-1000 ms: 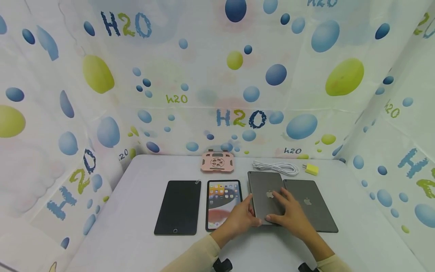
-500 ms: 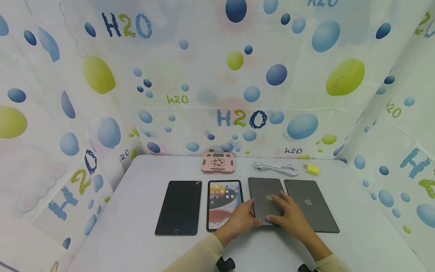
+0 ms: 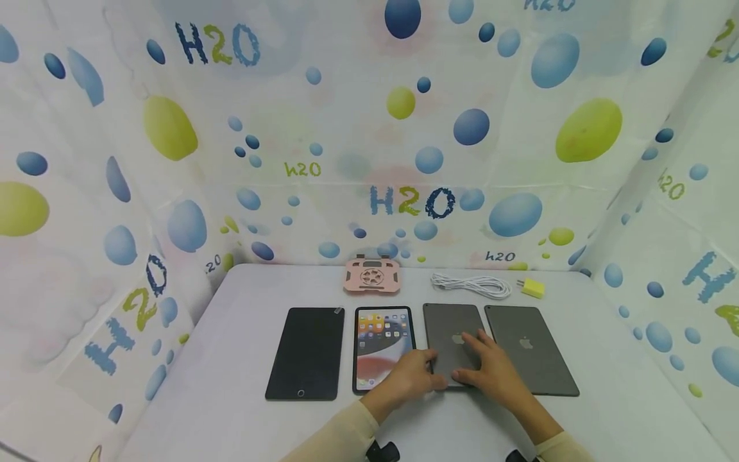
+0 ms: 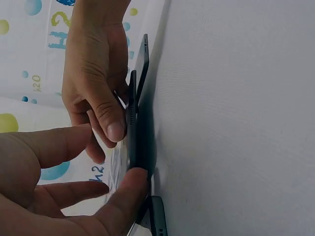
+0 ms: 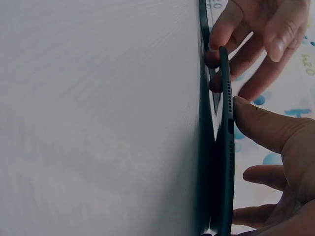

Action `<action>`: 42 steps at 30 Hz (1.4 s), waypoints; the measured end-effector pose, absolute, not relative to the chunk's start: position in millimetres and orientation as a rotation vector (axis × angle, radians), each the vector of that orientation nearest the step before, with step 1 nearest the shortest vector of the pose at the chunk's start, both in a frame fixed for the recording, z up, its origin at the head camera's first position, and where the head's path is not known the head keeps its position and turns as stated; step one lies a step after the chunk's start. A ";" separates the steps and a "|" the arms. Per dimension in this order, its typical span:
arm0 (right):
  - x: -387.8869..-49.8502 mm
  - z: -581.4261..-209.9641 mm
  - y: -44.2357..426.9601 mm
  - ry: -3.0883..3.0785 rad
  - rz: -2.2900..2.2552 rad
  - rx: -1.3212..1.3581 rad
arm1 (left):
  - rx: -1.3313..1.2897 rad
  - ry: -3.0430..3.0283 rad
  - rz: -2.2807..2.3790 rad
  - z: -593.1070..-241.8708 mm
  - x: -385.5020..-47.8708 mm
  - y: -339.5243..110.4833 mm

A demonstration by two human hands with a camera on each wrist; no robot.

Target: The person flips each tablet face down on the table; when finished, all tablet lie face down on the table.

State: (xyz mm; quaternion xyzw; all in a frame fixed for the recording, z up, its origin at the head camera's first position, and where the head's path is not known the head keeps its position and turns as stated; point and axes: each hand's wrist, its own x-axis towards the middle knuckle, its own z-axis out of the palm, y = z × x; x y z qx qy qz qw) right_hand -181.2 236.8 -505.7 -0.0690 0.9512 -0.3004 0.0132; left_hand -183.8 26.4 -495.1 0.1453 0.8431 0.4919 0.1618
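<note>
Left hand (image 3: 408, 378): fingers spread and loosely bent, at the left edge of the grey tablet (image 3: 453, 321); thumb held apart from it.
Right hand (image 3: 498, 369): thumb on the grey tablet's back, fingers spread well away from the thumb, some tips touching the back; none wrap round it.
Grey tablet: third from left in the row, back up, between the lit tablet (image 3: 375, 353) and the end tablet (image 3: 531, 356).
Wrist views: show a dark gap under the grey tablet's near edge, which stands off the table (image 3: 231, 366); the right one also shows a port (image 5: 231, 126) between speaker holes (image 5: 230, 96).
Head view only: black tablet (image 3: 306, 353), pink case (image 3: 372, 277), coiled cable (image 3: 470, 286), yellow plug (image 3: 532, 287).
Logos: Apple mark on the grey tablet and end tablet.
Writing: "H2O" and "h2O" on the cloth (image 3: 346, 128); text on the lit tablet is too small to read.
</note>
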 end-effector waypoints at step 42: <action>-183.1 -495.6 235.2 2.898 -0.548 -0.375 | 0.585 2.225 1.438 -490.9 -164.7 19.5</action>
